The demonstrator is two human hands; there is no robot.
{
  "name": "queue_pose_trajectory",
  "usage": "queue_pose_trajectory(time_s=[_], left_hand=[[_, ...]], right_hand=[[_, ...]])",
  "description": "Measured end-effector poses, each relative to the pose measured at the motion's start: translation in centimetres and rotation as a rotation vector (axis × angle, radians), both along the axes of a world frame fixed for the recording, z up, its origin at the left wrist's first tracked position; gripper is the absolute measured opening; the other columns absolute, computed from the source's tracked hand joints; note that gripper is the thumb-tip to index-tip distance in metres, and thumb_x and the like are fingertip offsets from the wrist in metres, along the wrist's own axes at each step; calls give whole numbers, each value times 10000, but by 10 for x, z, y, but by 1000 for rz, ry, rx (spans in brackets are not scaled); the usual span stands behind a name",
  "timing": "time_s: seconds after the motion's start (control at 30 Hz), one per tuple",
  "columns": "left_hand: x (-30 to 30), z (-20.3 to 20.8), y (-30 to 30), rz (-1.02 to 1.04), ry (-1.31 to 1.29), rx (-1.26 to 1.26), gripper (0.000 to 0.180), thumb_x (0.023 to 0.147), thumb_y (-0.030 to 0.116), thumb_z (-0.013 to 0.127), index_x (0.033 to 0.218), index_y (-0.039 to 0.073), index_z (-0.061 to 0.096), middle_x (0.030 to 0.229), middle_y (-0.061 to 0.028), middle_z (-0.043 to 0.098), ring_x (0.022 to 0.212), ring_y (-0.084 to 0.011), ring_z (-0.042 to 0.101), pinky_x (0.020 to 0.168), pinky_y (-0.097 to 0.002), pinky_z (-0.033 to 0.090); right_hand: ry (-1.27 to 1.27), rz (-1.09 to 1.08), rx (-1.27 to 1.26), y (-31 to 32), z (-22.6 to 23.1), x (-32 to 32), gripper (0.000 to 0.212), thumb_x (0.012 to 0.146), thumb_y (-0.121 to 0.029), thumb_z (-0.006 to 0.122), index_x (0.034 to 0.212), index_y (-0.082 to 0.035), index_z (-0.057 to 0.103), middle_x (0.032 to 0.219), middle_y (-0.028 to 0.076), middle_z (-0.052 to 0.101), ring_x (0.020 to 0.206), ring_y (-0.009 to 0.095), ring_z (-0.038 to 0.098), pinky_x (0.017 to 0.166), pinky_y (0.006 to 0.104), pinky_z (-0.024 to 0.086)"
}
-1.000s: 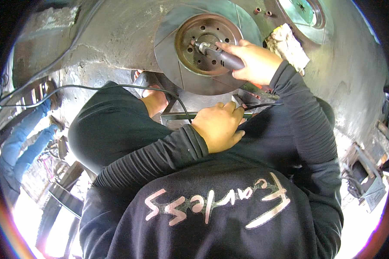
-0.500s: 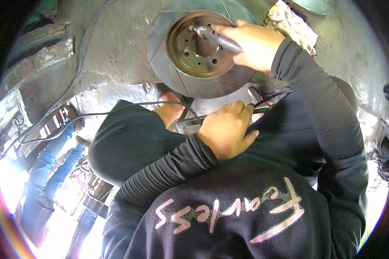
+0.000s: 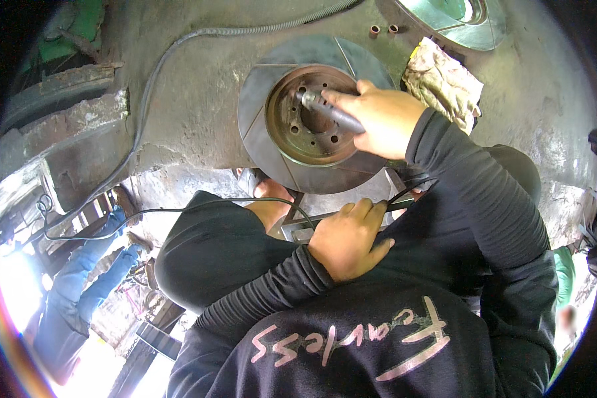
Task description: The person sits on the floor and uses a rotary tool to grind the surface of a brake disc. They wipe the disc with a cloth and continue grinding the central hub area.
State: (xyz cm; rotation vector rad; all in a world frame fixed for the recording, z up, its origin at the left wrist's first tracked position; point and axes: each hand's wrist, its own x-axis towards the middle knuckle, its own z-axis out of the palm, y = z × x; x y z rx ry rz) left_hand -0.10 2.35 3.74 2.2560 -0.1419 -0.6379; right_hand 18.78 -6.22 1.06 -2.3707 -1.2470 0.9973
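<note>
A slotted brake disc (image 3: pixel 262 142) lies flat on the worn workbench, its rusty raised centre (image 3: pixel 288 149) pierced by several bolt holes. My right hand (image 3: pixel 388 123) grips a slim grey hand-held grinder (image 3: pixel 341 118) by its body. The tool's metal head is at the left inner part of the disc's centre, blurred, so contact is hard to make out. Over my lap, my left hand (image 3: pixel 348 245) has its fingers curled over a thin black cable (image 3: pixel 245 199), thumb stretched out to the right. The cable reappears past its fingers towards my right side.
A crumpled stained cloth (image 3: pixel 441 83) lies right of the disc, near two small copper-coloured rings (image 3: pixel 383 30). Another disc (image 3: pixel 467 23) sits at the far right. A grey corrugated hose (image 3: pixel 265 30) curves across the bench's left. Someone in blue jeans (image 3: pixel 79 285) is at the left.
The view has shifted, so the disc and hands sit lower and more of the bench's far side shows. My right hand still holds the grinder at the disc's centre; my left hand keeps its pose.
</note>
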Motion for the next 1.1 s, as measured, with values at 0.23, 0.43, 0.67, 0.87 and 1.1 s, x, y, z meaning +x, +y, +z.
queue_pose_trajectory(time_s=[0.23,0.43,0.67,0.87,1.1], left_hand=[[2,1,1,12,-5,-21,556,836,336,674,1245,-12,529,972,-178,564,892,-356,611,737,-431,524],[2,1,1,-13,-5,6,535,822,322,685,1211,-10,531,994,-163,574,912,-336,619,748,-412,539],[2,0,1,-8,-11,4,521,816,320,687,1194,-1,529,996,-150,576,917,-318,623,745,-402,548],[2,1,0,2,4,8,558,824,339,684,1236,-9,542,977,-167,563,887,-344,618,729,-423,537],[2,2,0,-11,13,19,548,826,332,681,1228,-7,526,1005,-159,573,925,-330,618,756,-414,540]], right_hand=[[5,-15,-2,0,-2,4,785,758,-163,691,1479,-175,379,1189,291,526,934,405,656,815,446,544],[33,12,-24,2,3,1,790,751,-159,698,1475,-173,384,1174,281,534,913,400,658,808,437,548],[85,98,-41,5,4,1,788,742,-157,689,1472,-181,392,1176,282,533,888,404,659,797,441,547],[30,30,-27,4,5,6,755,766,-183,694,1462,-165,404,1206,292,529,926,391,667,804,437,550],[-23,-7,-32,5,1,5,735,778,-224,725,1444,-140,426,1197,280,546,912,374,677,792,442,552]])
